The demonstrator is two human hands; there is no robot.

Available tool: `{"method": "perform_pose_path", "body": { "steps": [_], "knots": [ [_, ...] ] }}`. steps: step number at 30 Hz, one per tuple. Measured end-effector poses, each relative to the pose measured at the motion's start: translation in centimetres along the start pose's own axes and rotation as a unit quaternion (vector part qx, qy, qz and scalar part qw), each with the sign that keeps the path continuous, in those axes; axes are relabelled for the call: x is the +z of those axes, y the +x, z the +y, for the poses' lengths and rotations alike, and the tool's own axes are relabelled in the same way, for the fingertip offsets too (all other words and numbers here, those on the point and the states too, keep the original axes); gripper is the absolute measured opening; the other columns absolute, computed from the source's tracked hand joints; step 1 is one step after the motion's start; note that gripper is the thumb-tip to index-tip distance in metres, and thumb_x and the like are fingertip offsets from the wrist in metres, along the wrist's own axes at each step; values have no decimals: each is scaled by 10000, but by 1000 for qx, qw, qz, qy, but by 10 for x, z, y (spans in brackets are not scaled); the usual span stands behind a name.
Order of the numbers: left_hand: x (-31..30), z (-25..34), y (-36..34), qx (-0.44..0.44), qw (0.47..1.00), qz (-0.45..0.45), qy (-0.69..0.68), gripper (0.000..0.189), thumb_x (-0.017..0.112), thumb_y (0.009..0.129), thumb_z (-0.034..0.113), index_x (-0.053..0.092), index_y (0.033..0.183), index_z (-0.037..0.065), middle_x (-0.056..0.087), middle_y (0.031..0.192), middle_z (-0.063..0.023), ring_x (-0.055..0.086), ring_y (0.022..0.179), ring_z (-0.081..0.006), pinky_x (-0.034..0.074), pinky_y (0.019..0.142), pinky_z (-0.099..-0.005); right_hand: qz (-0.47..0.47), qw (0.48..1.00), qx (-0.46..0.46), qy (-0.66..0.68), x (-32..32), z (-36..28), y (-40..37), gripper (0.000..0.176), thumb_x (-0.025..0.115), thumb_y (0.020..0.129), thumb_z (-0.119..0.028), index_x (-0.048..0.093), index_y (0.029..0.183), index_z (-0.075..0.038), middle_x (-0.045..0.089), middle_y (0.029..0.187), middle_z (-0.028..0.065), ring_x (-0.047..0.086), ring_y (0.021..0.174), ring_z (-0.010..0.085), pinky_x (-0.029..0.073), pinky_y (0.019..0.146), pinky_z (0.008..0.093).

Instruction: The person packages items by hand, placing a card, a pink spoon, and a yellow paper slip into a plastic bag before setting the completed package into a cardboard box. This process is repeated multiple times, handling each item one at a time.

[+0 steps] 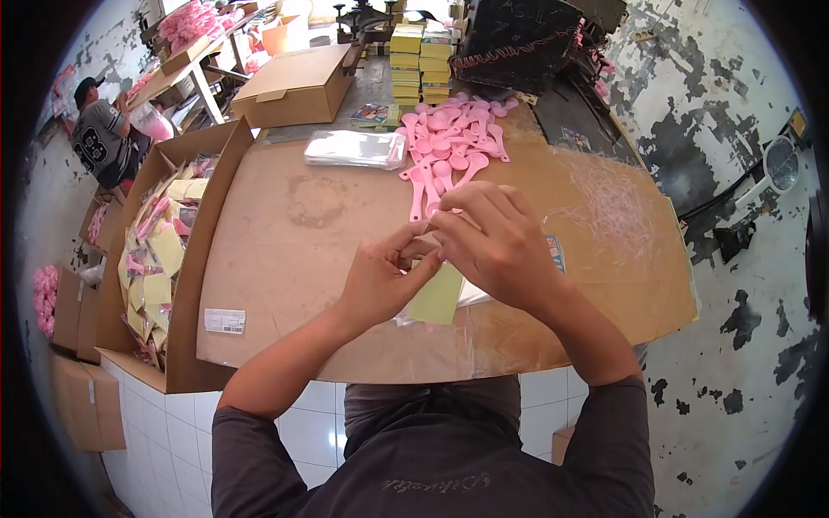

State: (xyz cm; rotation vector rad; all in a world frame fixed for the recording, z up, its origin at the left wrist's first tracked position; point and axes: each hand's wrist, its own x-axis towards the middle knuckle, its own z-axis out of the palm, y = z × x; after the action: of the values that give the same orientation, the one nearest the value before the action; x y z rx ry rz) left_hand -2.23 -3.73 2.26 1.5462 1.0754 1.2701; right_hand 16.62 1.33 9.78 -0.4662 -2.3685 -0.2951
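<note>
A yellow card (436, 295) is held at its top by the left hand's (378, 272) fingers, above the worktop (285, 268), near the pink scoops (445, 138). The right hand's (494, 249) fingers are bent close by, their grip hidden. The card is best kept unbent, with light pressure applied.

**Worn walls around a tiled floor**

On your right, the white wall (708, 95) is blotched with dark patches where its paint has flaked; more patches mark the wall at far left. Below you, pale square floor tiles (302, 432) catch a glossy highlight. Your broad worktable (285, 259) has a brown, cardboard-like top. Beyond it, at left, stands a pale-legged table (205, 93), and bright light fills an opening (321, 10) at the back.
</note>
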Motion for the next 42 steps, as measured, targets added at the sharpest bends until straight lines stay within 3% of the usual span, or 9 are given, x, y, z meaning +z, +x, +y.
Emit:
{"method": "perform_pose_path", "body": {
  "steps": [3, 7, 12, 18, 22, 25, 26, 31, 42],
  "knots": [
    [4, -6, 0, 88, 992, 32, 84, 328, 703, 949, 55, 624, 1248, -53, 778, 860, -109, 594, 600, -36, 470, 534, -261, -19, 996, -47, -73, 10, 1, -2, 200, 740, 765, -154, 667, 918, -47, 606, 975, 71, 620, 986, 232, 469, 853, 371],
    [2, -8, 3, 86, 988, 15, 123, 363, 713, 945, 67, 627, 1283, -32, 775, 872, -136, 620, 617, -49, 487, 544, -265, -26, 984, -99, -146, 20, 4, -2, 219, 714, 733, -209, 645, 854, -40, 581, 926, 72, 601, 962, 222, 467, 827, 355],
    [3, -5, 1, 21, 999, -8, 30, 395, 712, 967, 86, 622, 1338, -13, 783, 904, -107, 697, 756, -67, 560, 657, -247, 41, 988, 126, 78, 2, 32, -3, 80, 693, 841, -82, 649, 879, -27, 603, 909, 71, 616, 866, 213, 484, 752, 340],
    [-4, 0, 6, -57, 991, -11, -119, 394, 672, 1002, 48, 574, 1368, -59, 764, 1057, -153, 726, 956, -121, 585, 802, -241, -103, 693, 331, 632, -105, 118, -78, 76, 620, 983, -56, 663, 1015, -2, 648, 822, 10, 643, 784, 86, 513, 737, 266],
    [-2, 3, 7, -54, 992, 0, -110, 362, 653, 1010, 47, 585, 1348, -65, 761, 1067, -159, 729, 974, -140, 593, 842, -268, -41, 824, 494, 274, -117, 190, -134, 220, 591, 953, -15, 669, 1157, 10, 721, 999, 93, 702, 911, 194, 544, 852, 353],
    [-3, 2, 9, -55, 992, 5, -110, 342, 638, 1013, 38, 591, 1335, -68, 758, 1086, -162, 727, 993, -150, 596, 862, -280, -107, 834, 302, -449, -89, 237, -237, 340, 606, 905, -3, 644, 1242, 6, 699, 1201, 162, 685, 1067, 316, 529, 921, 433],
    [-4, 1, 10, -53, 992, 5, -111, 334, 633, 1015, 37, 594, 1329, -68, 757, 1093, -162, 725, 998, -153, 597, 866, -284, -27, 871, 469, -145, -96, 226, -220, 448, 591, 880, 23, 613, 1325, -20, 639, 1316, 198, 631, 1177, 384, 510, 957, 452],
    [1, -9, 12, -33, 993, 20, -116, 303, 610, 1034, 60, 605, 1310, -65, 754, 1115, -167, 725, 1003, -161, 600, 868, -293, 11, 918, 397, -2, -68, 150, -145, 399, 658, 900, -40, 667, 1297, -72, 718, 1091, 136, 686, 1017, 269, 534, 870, 373],
    [-1, -7, 12, -65, 986, 33, -147, 313, 642, 1032, 106, 609, 1288, -71, 746, 1122, -141, 718, 985, -145, 610, 820, -267, -117, 781, 298, 536, 32, 36, -56, 298, 731, 958, -119, 674, 1233, -19, 657, 932, 13, 622, 840, 81, 501, 742, 242]
  ]
}}
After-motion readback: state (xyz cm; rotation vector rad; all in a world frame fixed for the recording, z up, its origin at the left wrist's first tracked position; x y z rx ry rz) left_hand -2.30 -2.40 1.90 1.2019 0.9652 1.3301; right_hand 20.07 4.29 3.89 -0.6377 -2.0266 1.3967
